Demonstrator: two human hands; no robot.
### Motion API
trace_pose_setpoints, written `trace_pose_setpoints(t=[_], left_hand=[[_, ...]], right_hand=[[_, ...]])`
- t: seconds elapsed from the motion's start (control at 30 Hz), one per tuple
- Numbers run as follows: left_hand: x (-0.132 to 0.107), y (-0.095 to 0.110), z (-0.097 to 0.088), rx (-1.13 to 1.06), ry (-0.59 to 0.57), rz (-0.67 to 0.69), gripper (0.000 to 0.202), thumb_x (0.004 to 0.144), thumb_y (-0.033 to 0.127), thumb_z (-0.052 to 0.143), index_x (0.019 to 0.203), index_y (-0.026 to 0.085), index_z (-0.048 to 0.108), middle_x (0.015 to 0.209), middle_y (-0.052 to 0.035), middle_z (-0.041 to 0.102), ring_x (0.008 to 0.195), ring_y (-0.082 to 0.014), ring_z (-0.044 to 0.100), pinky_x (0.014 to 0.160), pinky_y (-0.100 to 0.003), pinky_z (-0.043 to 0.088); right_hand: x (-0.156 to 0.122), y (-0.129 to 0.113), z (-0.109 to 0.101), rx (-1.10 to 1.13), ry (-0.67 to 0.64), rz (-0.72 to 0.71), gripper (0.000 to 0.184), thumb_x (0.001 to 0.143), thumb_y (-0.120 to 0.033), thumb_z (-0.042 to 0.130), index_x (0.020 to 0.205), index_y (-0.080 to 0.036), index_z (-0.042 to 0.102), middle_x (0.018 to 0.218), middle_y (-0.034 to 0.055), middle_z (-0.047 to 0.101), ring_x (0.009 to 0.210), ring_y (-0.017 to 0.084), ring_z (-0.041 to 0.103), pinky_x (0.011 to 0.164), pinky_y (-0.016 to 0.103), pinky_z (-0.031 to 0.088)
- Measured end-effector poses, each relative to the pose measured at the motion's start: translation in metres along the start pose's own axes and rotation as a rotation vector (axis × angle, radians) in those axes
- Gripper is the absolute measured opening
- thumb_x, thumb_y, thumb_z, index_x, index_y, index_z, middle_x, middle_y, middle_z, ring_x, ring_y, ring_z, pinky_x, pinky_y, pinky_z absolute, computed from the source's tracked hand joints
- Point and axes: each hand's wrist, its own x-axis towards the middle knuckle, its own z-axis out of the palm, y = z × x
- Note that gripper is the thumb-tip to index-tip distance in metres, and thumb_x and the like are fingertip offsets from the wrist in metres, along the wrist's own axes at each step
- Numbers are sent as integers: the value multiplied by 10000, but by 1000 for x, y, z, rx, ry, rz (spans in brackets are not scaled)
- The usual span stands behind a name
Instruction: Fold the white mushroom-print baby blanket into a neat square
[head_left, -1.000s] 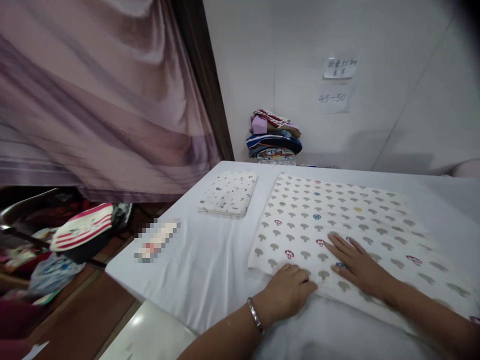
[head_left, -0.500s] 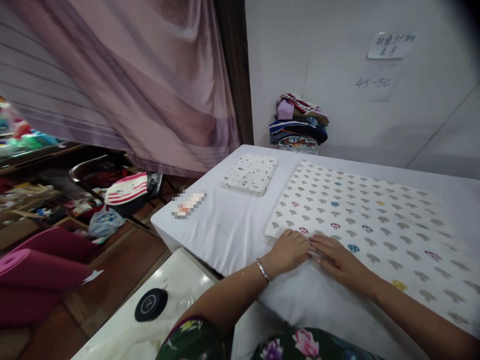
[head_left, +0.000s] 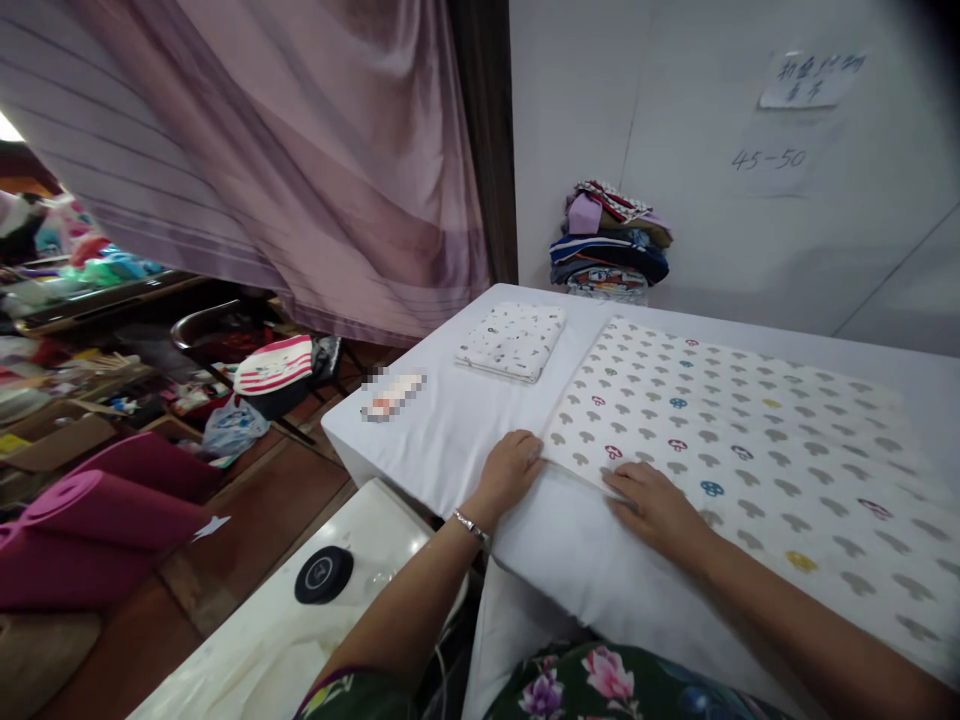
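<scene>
A white cloth with grey mushroom prints (head_left: 720, 410) and a few coloured ones lies spread flat on the white-covered table. At its near left corner is my left hand (head_left: 512, 468), with a bracelet at the wrist and the fingers curled onto the cloth's corner. Farther right along the near edge, my right hand (head_left: 651, 502) has its fingers over the edge and its thumb on the near side. Both hands look closed on the cloth, though the fingertips are partly hidden. Left of it rests a folded cloth with small dark prints (head_left: 512, 342).
A blurred-out small item (head_left: 394, 395) lies near the left end of the white tablecloth (head_left: 442, 440). A black round object (head_left: 324, 575) sits on a lower white surface. Folded clothes (head_left: 611, 240) are stacked by the wall. A curtain, a chair and pink rolls (head_left: 105, 510) stand left.
My left hand has moved left along the cloth's near edge to the corner, away from my right hand. The right hand stays near its place, and the view has shifted slightly.
</scene>
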Motion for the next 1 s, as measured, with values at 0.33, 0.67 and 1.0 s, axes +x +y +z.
trace_pose_setpoints(t=[0.33, 0.67, 1.0], left_hand=[[11, 13, 4, -74, -55, -146, 222, 801, 169, 480, 1018, 206, 512, 973, -13, 568, 830, -148, 547, 761, -275, 444], [17, 21, 11, -132, -6, -141, 242, 709, 41, 423, 875, 194, 510, 988, -36, 506, 844, -150, 524, 767, -280, 455], [14, 8, 2, -159, -130, -101, 232, 709, 41, 418, 792, 172, 591, 935, -31, 532, 788, -135, 553, 750, -265, 455]], right_hand=[[13, -11, 4, -34, -18, 35, 270, 866, -239, 410, 1047, -195, 605, 993, 101, 587, 905, 230, 530, 791, 385, 456], [25, -16, 13, -79, -24, 16, 337, 896, -240, 357, 1157, -204, 568, 934, 94, 558, 908, 228, 520, 741, 355, 476], [26, -18, 5, -40, -76, -25, 278, 899, -257, 382, 1055, -214, 607, 903, 80, 558, 851, 203, 526, 751, 354, 478]])
